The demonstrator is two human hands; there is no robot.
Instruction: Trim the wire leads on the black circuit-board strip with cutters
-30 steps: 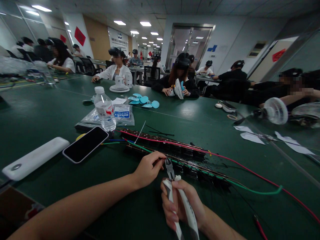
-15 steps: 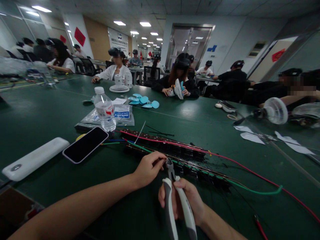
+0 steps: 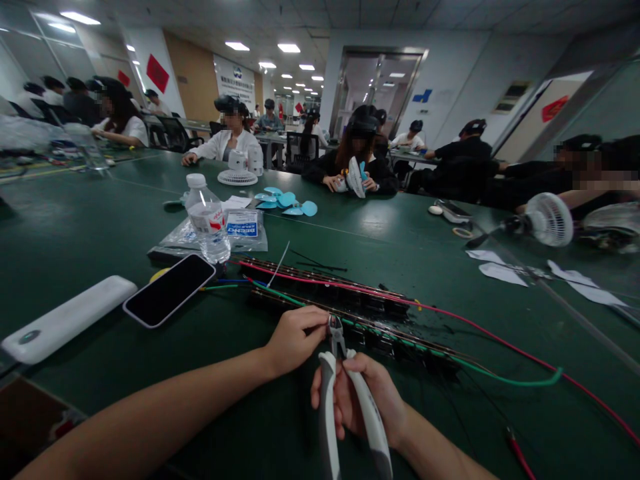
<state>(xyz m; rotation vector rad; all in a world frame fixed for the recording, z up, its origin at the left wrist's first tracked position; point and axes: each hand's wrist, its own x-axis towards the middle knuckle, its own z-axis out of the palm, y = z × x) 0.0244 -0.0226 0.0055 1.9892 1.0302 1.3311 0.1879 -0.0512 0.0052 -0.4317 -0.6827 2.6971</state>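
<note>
My right hand grips diagonal cutters with white and grey handles; the handles are spread and the jaws look parted. Those jaws point away from me, touching or close beside the fingertips of my left hand. The left fingers are pinched together at the near edge of a long dark strip assembly; what they hold is hidden. A green wire runs along this strip and past its right end. Behind it lies a second strip with a red wire over it. A pale thin tie sticks up near the left end.
To the left lie a phone and a white oblong device. A water bottle stands on a plastic bag. Farther back are blue fan blades. Co-workers sit across the table, one holding a small fan.
The cutters have shifted slightly left, and their handles and jaws are spread wider. My left hand stays pinched in nearly the same place.
</note>
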